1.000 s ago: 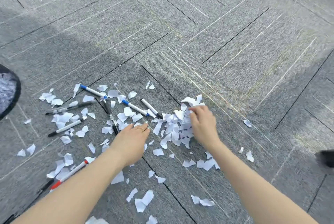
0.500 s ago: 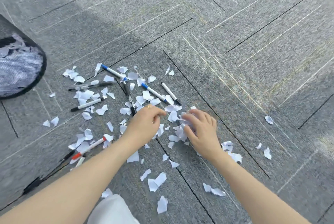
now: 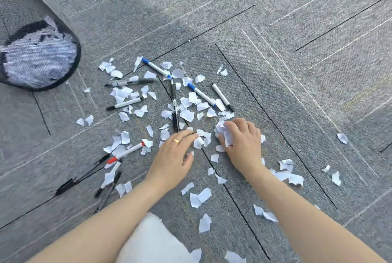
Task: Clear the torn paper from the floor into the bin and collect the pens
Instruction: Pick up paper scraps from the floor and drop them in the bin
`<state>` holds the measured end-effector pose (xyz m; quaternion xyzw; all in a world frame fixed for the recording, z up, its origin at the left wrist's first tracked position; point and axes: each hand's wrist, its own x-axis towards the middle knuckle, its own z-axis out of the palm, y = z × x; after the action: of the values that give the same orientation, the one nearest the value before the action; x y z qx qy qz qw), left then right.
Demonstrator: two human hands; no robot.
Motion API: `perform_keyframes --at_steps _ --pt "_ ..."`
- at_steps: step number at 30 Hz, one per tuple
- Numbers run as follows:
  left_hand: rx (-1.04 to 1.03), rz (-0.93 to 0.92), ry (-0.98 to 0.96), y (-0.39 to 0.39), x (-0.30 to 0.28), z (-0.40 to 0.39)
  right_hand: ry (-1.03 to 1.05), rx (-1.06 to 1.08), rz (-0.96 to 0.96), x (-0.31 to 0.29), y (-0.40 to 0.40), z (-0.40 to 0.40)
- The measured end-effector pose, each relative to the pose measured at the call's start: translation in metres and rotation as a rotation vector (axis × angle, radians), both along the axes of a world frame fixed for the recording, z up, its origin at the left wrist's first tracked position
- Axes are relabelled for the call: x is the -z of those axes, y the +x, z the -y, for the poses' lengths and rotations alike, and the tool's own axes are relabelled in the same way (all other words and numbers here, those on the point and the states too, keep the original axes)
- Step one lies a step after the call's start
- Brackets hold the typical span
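Right hand now bunched round paper wad, pile raked closer than second ago. Left hand flat, nudging scraps. Bin next; pens untouched.

We see the bin on the carpet at the far left, with paper inside it. The torn paper and the pens lie scattered together in the middle of the carpet, to the right of the bin. Nearer us, the left hand and the right hand sit side by side on the scraps, the right one over a small heap. A few stray scraps lie well apart to the right
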<state>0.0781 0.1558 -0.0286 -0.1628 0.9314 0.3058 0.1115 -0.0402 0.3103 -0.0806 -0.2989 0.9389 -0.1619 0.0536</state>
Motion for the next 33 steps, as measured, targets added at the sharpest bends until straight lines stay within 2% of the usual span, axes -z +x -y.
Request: perform_keyframes --at_steps 5,7,10,12,13,16,19,23,30,33 --pt "-0.081 0.017 -0.108 0.005 0.004 0.027 -0.006 -0.16 -0.004 -0.006 -0.018 0.009" --pt "-0.205 0.034 -0.159 0.0 0.007 0.034 -0.013 -0.142 0.056 -0.012 -0.017 0.013" --pt "-0.343 0.189 -0.174 -0.009 0.014 0.045 -0.115 -0.045 0.249 -0.027 0.0 0.017" --pt "-0.23 0.249 -0.217 -0.021 0.016 0.05 -0.209 0.068 0.452 -0.039 0.016 0.019" --pt "-0.143 0.218 -0.239 -0.031 0.014 0.05 -0.251 0.122 0.508 -0.042 0.023 0.018" --pt "0.113 0.122 -0.187 -0.069 0.005 0.04 -0.387 0.249 0.556 -0.049 0.043 0.017" --pt "0.134 0.247 -0.11 -0.094 0.007 0.024 -0.501 0.36 0.612 -0.059 0.057 0.018" --pt "0.183 0.386 -0.202 -0.087 0.021 -0.008 -0.485 0.397 0.607 -0.062 0.055 0.011" --pt "0.286 0.178 -0.291 -0.049 0.042 -0.017 -0.475 0.441 0.548 -0.064 0.033 -0.006" --pt "0.335 -0.024 -0.358 -0.059 0.047 -0.003 -0.475 0.502 0.547 -0.069 0.032 -0.012"
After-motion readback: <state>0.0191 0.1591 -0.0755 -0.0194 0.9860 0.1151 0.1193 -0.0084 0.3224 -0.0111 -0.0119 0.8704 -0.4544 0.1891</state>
